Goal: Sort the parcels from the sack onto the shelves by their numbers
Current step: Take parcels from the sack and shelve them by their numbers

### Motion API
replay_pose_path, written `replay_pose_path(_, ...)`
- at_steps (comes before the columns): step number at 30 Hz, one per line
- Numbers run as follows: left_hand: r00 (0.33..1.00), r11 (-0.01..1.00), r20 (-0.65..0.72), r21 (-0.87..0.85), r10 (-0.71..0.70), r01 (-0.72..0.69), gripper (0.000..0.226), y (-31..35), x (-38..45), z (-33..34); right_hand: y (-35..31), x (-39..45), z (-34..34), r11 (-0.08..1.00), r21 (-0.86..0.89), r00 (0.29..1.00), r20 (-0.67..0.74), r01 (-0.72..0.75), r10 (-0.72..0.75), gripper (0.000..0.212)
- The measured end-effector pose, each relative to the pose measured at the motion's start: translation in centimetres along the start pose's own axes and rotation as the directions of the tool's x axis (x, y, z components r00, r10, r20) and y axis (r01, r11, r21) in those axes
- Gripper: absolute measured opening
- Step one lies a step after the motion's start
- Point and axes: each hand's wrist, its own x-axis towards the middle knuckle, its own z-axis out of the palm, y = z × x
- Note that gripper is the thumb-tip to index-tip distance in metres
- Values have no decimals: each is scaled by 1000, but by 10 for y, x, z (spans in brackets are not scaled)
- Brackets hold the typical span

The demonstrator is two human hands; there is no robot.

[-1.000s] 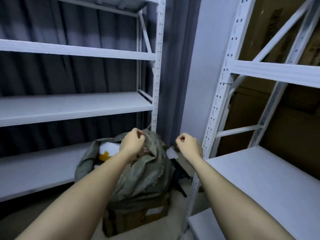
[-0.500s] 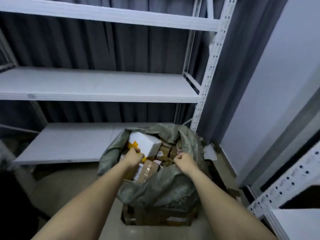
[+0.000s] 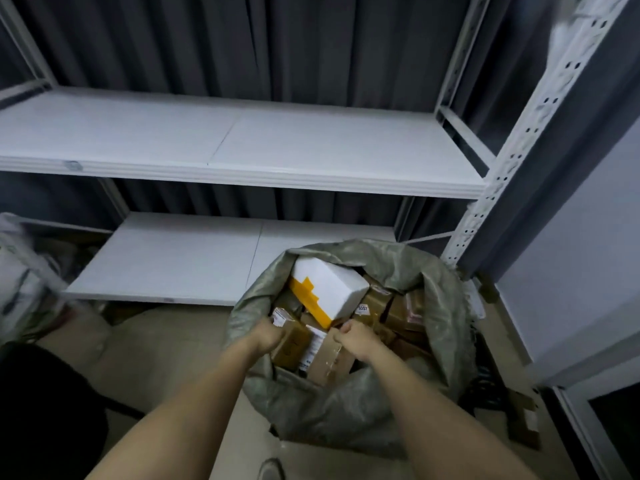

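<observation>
Dark pleated curtains hang behind the white shelving (image 3: 242,161), whose two visible boards stand bare above and behind the sack (image 3: 346,410). Take the sack as your landmark: it sits on the floor in front of the lowest board, just left of the perforated upright (image 3: 512,133), mouth pulled wide.

Inside the sack, toward its far rim, lies the biggest parcel, a white box with yellow tape (image 3: 332,289). Nearer you, at the sack's near rim, brown cartons are packed edge to edge. Your left hand (image 3: 266,336) is at the near-left of the opening, fingers curled over the top of a small brown carton (image 3: 291,341). Your right hand (image 3: 356,341) is just right of it, fingers curled and pinching the upper edge of a carton with a white label (image 3: 325,358). How firmly either grip is set you cannot tell from here.

You seem to be at the very start: picking the first parcels out, nothing shelved yet. A sticker deeper in the sack, beside the white box, looks like it reads 1007 (image 3: 362,308), though it is small. Next you will likely need to lift one carton free of its neighbours, turn its label toward you, and read the number before choosing a board.
</observation>
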Motion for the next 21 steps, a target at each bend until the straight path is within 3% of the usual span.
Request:
replay_pose_path(5,998,1000,61,-17,4,-3,7,-12,64,-15,-25,55,34,997,1,991,112,-76,76,13)
replay_pose_path(9,989,999,135,7,-53,52,17,-27,108,-14,-32,99,58,984,110,978,169,-141,122,64)
replay_pose_path(11,985,996,156,-31,-77,83,14,-34,129,-10,-31,120,68,967,176,973,175,-184,153,74)
replay_pose_path(15,980,986,151,-80,-133,146,39,-44,163,3,-23,162,90,921,309,962,205,-238,180,86)
replay_pose_path(18,981,982,129,-105,-142,156,34,-59,188,15,-16,193,113,938,256,967,161,-236,199,88)
replay_pose_path(21,979,970,79,-139,-190,199,30,-75,206,24,-13,213,132,931,278,967,159,-238,200,104)
